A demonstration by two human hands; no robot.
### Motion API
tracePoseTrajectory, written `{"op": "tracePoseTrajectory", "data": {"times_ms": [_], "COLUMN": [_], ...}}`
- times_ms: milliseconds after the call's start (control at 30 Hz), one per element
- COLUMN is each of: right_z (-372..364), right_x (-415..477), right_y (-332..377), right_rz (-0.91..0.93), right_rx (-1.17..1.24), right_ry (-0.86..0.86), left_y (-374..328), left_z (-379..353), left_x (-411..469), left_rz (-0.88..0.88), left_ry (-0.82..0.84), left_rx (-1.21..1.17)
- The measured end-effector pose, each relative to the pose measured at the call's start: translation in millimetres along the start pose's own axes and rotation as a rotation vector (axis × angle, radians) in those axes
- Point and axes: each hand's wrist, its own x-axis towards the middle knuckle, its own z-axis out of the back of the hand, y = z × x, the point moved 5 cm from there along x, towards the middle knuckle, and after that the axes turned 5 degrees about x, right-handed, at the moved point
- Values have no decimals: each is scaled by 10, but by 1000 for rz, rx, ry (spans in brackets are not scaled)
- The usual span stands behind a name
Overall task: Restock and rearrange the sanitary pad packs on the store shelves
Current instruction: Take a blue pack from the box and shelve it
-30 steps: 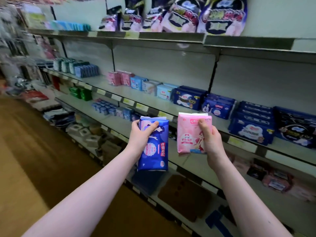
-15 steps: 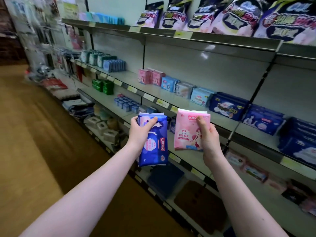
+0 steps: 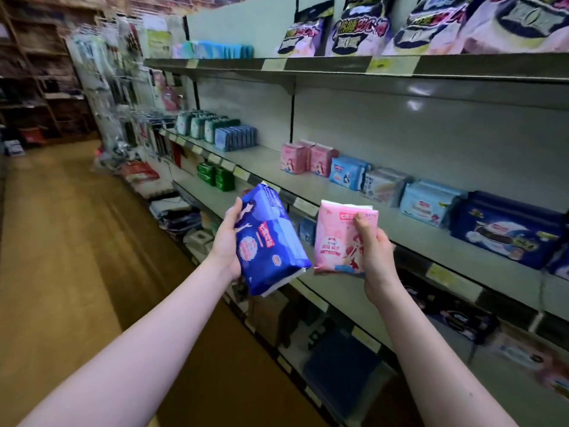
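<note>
Head view. 1 dark blue pad pack (image 3: pixel 271 241), tilted, left grip (image 3: pixel 226 238) curled round its left edge. 1 pink pad pack (image 3: pixel 337 238), upright, right grip (image 3: pixel 374 257) wrapped round its right side, thumb across the front. Both are held just before the middle shelf (image 3: pixel 268 163), where similar pink packs (image 3: pixel 304 157) stand.

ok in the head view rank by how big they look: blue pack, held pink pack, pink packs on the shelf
1. blue pack
2. held pink pack
3. shelf pink packs, farther from the camera, so true size unsure
</note>
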Motion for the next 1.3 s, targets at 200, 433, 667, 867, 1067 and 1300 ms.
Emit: {"op": "tracePoseTrajectory", "data": {"times_ms": [200, 433, 667, 867, 1067, 1300], "right_z": [-450, -881, -1441, -1983, -2476, -2622], "right_x": [920, 1597, 2080, 2481, 2714, 2952], "right_y": [-13, -303, -481, -590, -519, -592], "right_rz": [3, -24, -8, 45, 158, 195], "right_rx": [71, 81, 92, 83, -41, -32], "right_ry": [24, 38, 37, -98, -205, -341], "left_y": [-193, -227, -510, -870, -1247, -1229], "left_z": [-207, -24, 241, 495, 676, 703], "left_x": [865, 1589, 2356, 3110, 3681, 4099], "left_rz": [2, 128, 109, 221, 279, 314], "left_ry": [113, 178, 230, 452, 607, 625], "left_rx": [17, -47, -40, -67, -124, -155]}}
